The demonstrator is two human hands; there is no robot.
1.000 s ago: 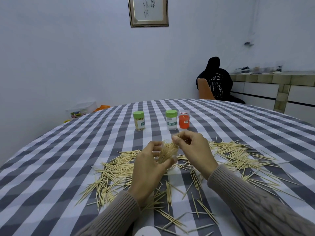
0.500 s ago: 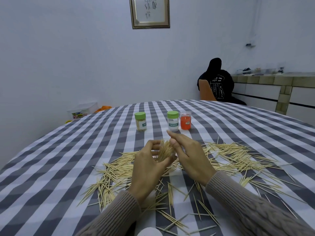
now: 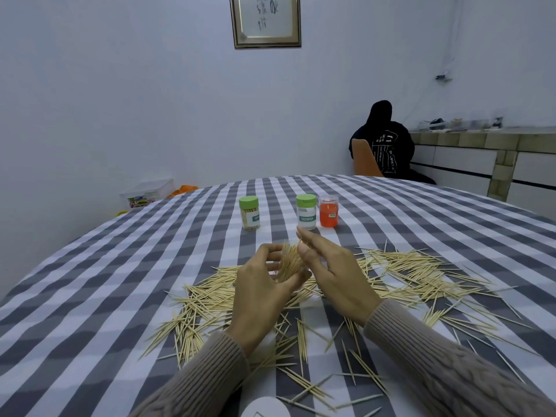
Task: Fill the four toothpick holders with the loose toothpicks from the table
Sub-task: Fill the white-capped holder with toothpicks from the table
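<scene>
My left hand (image 3: 260,296) curls around a bundle of toothpicks (image 3: 289,260) that stands upright in what looks like a clear holder, mostly hidden by my fingers. At the top of the bundle, my right hand (image 3: 334,275) pinches toothpick tips between thumb and forefinger. Loose toothpicks (image 3: 207,299) lie scattered on the checked tablecloth around and under both hands, with another heap of toothpicks (image 3: 421,272) to the right. Behind stand three holders: a green-lidded holder (image 3: 249,212) full of toothpicks, a second green-lidded holder (image 3: 306,212), and an orange holder (image 3: 328,211).
A white round lid (image 3: 264,409) lies at the near table edge. Beyond the round table (image 3: 90,281), a person in black sits on a chair (image 3: 365,159) at the back right. A plastic box (image 3: 147,192) is on the floor at the back left.
My right hand has dropped slightly and its fingers have straightened while staying at the top of the bundle. The left hand keeps its grip in the same place.
</scene>
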